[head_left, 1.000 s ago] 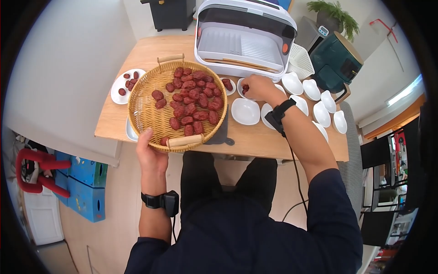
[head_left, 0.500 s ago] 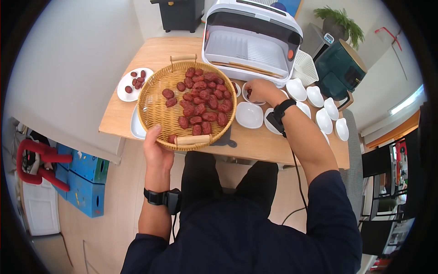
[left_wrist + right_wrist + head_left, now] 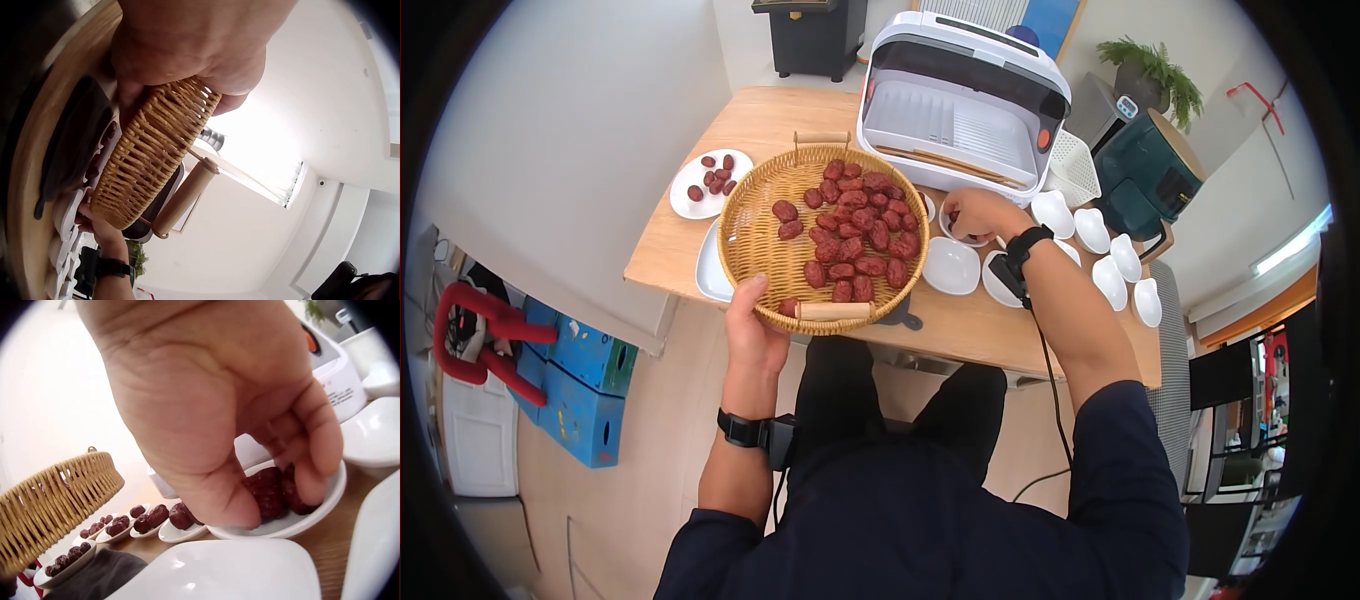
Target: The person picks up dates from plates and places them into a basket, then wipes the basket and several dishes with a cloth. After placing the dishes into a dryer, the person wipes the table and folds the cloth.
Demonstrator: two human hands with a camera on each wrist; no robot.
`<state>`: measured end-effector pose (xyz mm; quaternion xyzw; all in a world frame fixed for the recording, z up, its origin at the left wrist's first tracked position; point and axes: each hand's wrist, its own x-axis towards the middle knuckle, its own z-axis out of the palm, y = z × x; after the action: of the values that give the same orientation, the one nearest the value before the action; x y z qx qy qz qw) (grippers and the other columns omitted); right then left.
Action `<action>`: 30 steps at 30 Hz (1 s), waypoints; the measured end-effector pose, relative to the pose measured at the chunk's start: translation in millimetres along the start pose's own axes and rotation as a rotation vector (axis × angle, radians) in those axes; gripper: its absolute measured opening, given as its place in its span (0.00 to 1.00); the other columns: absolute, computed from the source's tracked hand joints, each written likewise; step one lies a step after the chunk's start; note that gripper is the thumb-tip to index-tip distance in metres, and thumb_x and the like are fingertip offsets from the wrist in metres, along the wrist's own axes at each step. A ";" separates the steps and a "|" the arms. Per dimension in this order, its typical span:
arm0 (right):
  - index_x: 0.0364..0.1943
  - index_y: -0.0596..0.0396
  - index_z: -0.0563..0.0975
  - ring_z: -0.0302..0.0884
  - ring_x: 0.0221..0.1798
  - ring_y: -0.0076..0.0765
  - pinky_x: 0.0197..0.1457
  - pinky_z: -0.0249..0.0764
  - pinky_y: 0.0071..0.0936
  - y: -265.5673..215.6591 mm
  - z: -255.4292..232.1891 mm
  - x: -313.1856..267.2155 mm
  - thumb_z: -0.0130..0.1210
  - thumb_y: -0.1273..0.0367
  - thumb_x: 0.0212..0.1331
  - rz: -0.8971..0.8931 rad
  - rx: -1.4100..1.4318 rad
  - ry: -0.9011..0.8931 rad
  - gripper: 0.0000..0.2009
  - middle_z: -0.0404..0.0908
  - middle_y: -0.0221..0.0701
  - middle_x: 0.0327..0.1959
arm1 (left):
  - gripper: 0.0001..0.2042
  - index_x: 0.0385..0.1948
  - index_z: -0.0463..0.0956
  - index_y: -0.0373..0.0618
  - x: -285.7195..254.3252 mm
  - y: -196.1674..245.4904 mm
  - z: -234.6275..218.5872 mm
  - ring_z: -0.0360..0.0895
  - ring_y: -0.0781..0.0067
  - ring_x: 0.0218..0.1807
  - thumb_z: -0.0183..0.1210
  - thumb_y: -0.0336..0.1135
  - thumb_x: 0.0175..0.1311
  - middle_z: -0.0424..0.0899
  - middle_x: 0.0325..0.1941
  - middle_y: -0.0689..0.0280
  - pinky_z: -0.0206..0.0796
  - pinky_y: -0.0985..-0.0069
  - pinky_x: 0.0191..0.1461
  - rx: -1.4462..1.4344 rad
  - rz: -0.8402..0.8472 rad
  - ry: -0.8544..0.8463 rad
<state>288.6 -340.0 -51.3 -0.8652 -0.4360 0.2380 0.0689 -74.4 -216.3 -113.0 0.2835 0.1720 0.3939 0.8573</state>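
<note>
Currently, one woven basket [image 3: 820, 240] sits at centre frame on the wooden surface [image 3: 980, 320], tilted, its near rim lifted. It carries roughly twenty-five red dates [image 3: 855, 228], grouped toward its right half, and has two wooden roller handles, one at the far rim and one at the near rim.

Left hand [image 3: 750, 330]: grips the basket's near rim, fingers curled under the weave and thumb on top, as the left wrist view confirms.

Right hand [image 3: 985, 212]: fingertips pinch dates in one small white dish [image 3: 312, 509] just right of the basket; two dates [image 3: 275, 490] show under the fingers in the right wrist view.

Other counts: one white plate [image 3: 710, 185] at upper left holds about eight dates. About eight empty white dishes [image 3: 1100, 262] lie right of the basket. One white appliance [image 3: 965, 100] stands at the upper centre, one dark green appliance [image 3: 1145, 165] at upper right.

Compared with one second ago, both grips are unchanged. The basket and dishes appear further right and lower in the frame, consistent with camera shift.
</note>
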 end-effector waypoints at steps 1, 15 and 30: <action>0.49 0.53 0.83 0.82 0.26 0.35 0.27 0.77 0.30 2.6 -1.1 -1.6 0.64 0.71 0.43 0.000 0.000 0.000 0.22 0.86 0.35 0.32 | 0.27 0.68 0.66 0.37 -0.3 -0.2 0.3 0.77 0.54 0.66 0.54 0.36 0.67 0.77 0.67 0.55 0.69 0.56 0.72 0.000 -0.001 0.000; 0.50 0.55 0.82 0.85 0.46 0.42 0.50 0.79 0.36 -129.9 -39.2 -42.7 0.64 0.72 0.48 -0.579 0.071 0.249 0.21 0.86 0.38 0.42 | 0.27 0.68 0.65 0.35 -3.5 -10.9 13.5 0.76 0.58 0.67 0.53 0.34 0.68 0.76 0.67 0.55 0.69 0.58 0.71 -0.021 -0.092 -0.095; 0.49 0.54 0.86 0.87 0.37 0.39 0.46 0.81 0.36 -101.5 -36.0 -4.7 0.62 0.68 0.57 -0.482 0.185 0.448 0.15 0.89 0.36 0.35 | 0.19 0.59 0.74 0.42 -11.8 33.8 -22.1 0.83 0.67 0.55 0.57 0.37 0.68 0.84 0.56 0.62 0.77 0.70 0.50 0.044 0.017 0.095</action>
<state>230.0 -278.6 15.0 -0.7582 -0.5784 0.0575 0.2954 -112.8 -199.8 -108.4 0.2848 0.2186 0.4102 0.8384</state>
